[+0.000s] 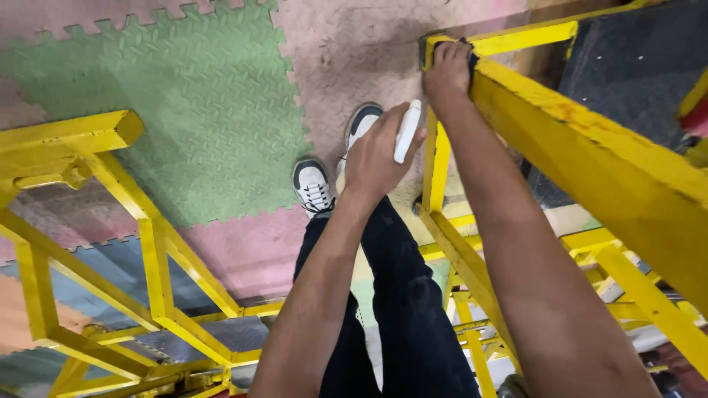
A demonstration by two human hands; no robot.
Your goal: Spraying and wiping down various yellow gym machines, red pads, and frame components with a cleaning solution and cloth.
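My left hand [377, 151] is closed around a small white bottle-like object [408, 131], held just left of a yellow metal frame [590, 140]. My right hand [447, 68] presses a dark cloth against the top corner of that frame's upper beam. Both arms reach forward from the bottom of the view. Below them are my dark trousers and my white and dark shoes [313, 184] on the floor mats.
A second yellow metal frame [88, 136] stands at the left, with bars running down to the bottom edge. Interlocking foam floor mats, green [199, 110] and pink [354, 44], cover the floor. A dark textured panel [634, 66] sits behind the right frame.
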